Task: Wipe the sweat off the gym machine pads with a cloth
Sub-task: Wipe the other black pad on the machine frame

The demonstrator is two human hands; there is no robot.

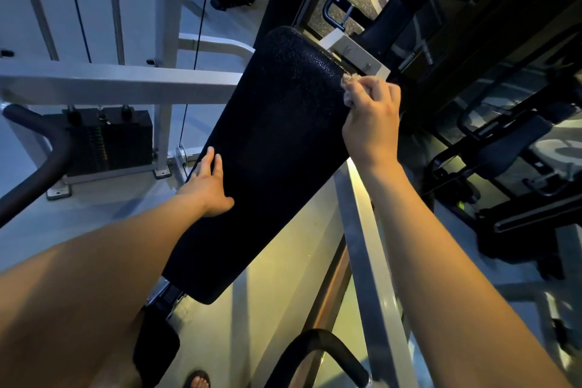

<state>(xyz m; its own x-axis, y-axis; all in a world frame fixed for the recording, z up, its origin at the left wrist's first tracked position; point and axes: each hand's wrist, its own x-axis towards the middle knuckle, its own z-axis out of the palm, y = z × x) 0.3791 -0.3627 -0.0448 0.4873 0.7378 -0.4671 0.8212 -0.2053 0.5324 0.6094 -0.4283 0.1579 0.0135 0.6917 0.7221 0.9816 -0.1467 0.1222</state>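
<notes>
A long black textured pad of a gym machine runs diagonally through the middle of the view, its far end at the upper right. My right hand is at the pad's far right edge and grips a small pale cloth, which is bunched under the fingers and touches the pad. My left hand rests flat on the pad's left edge with its fingers straight. Most of the cloth is hidden by my fingers.
Grey steel frame bars cross on the left, with a black weight stack behind them. A curved black handle sits at the far left. Another frame bar runs under my right forearm. Dark machines crowd the right.
</notes>
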